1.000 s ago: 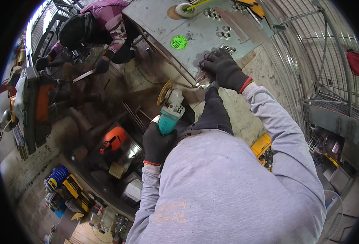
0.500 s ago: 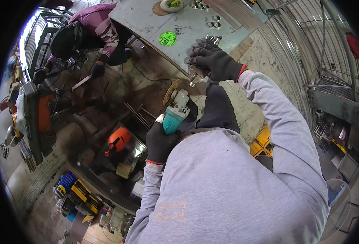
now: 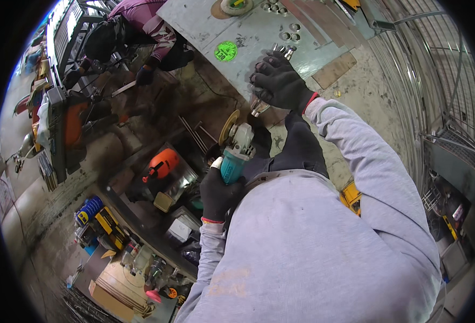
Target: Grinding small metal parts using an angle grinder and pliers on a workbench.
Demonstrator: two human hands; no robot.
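Note:
My left hand (image 3: pixel 219 195), in a dark glove with a pale thumb tip, is closed round the teal body of an angle grinder (image 3: pixel 236 156). The grinder's tan disc (image 3: pixel 229 127) faces up and left, in front of my waist. At the near corner of the metal-topped table (image 3: pixel 210 32), my gloved right hand (image 3: pixel 281 81) has its fingers bent over a shiny metal piece (image 3: pixel 259 107). One end of it sticks out below the palm; my fingers hide most of the rest. More bright metal parts (image 3: pixel 287 51) show just beyond my knuckles.
Several metal rings (image 3: pixel 291 33) and a round green sticker (image 3: pixel 225 51) are on the table. At the far left a co-worker (image 3: pixel 140 32) crouches. An orange container (image 3: pixel 163 163) stands among clutter to my left. Metal bars (image 3: pixel 404 97) line the right side.
The view has shifted, so the surroundings sit further right and the left-hand clutter shows more. My left hand still holds the grinder; my right hand stays at the table corner, its fingers more curled.

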